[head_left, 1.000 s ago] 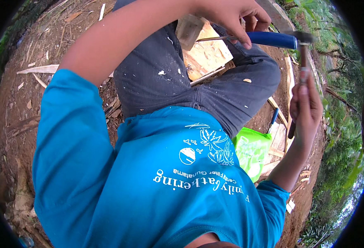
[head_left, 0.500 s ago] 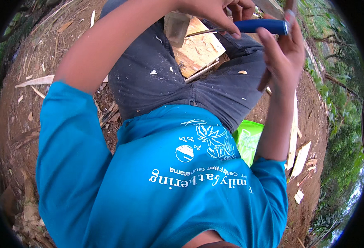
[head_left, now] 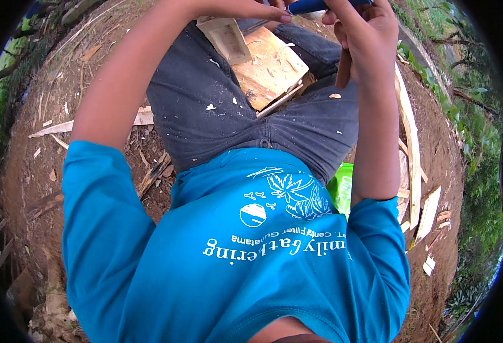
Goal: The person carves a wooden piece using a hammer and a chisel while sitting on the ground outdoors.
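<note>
At the top edge, my left hand (head_left: 257,9) is closed at the front end of a blue-handled tool (head_left: 307,6) with a thin metal shaft; its tip is hidden. My right hand (head_left: 368,40) is closed around a flat brown wooden stick (head_left: 344,70), which sticks out below the palm. Its fingers also meet the rear part of the blue handle. Both hands are partly cut off by the picture edge. Below the left hand, a greyish rectangular block (head_left: 224,40) with a recessed face leans between my legs, beside a pale wooden board (head_left: 271,66) with shavings on it.
My legs in dark trousers (head_left: 205,108) spread around the board, dotted with wood chips. A bright green packet (head_left: 340,187) lies beside my right hip. Long pale wood strips (head_left: 411,154) and offcuts (head_left: 428,214) lie on the brown soil at right, with green plants beyond.
Both hands and the blue-handled tool have moved up and left, partly out of the picture. The grey block has shifted left and tilted. My right fingers have closed in around the handle.
</note>
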Motion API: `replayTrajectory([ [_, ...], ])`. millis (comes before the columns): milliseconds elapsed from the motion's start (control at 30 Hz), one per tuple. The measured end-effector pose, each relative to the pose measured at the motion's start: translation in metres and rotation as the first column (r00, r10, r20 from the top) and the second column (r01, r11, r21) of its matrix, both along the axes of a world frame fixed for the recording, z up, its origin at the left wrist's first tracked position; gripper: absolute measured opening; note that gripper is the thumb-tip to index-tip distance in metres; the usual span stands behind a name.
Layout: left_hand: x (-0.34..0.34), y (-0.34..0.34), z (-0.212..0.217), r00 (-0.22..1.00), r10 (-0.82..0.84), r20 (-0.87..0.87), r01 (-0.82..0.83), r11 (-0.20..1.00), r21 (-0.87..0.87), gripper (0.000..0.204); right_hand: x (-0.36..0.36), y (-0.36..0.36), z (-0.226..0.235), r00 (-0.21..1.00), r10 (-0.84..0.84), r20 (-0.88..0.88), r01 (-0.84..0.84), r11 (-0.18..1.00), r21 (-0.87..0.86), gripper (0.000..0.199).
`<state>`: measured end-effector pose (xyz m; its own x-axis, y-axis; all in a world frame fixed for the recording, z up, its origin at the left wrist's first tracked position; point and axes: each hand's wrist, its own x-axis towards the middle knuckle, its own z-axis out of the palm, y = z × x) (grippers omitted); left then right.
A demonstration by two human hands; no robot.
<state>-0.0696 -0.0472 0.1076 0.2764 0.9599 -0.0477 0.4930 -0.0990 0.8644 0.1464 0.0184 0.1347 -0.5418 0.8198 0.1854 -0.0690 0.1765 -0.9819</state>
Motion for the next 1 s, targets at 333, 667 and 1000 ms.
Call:
replayTrajectory([
  [333, 0.001, -0.004, 0.004, 0.998, -0.041, -0.044, 0.037, 0.994, -0.100, 0.017, -0.007, 0.016, 0.022, 0.976, 0.144, 0.162, -0.163, 0.980, 0.111, 0.065],
  [667, 0.003, -0.005, 0.003, 0.991, -0.035, -0.130, 0.035, 0.999, -0.002, 0.018, -0.003, 0.011, 0.006, 0.987, 0.109, 0.119, -0.123, 0.985, 0.118, 0.063],
  [1000, -0.003, -0.007, -0.007, 0.992, 0.050, -0.115, -0.050, 0.999, -0.002, 0.016, -0.010, 0.007, 0.013, 0.984, 0.167, 0.067, -0.177, 0.967, 0.185, 0.061],
])
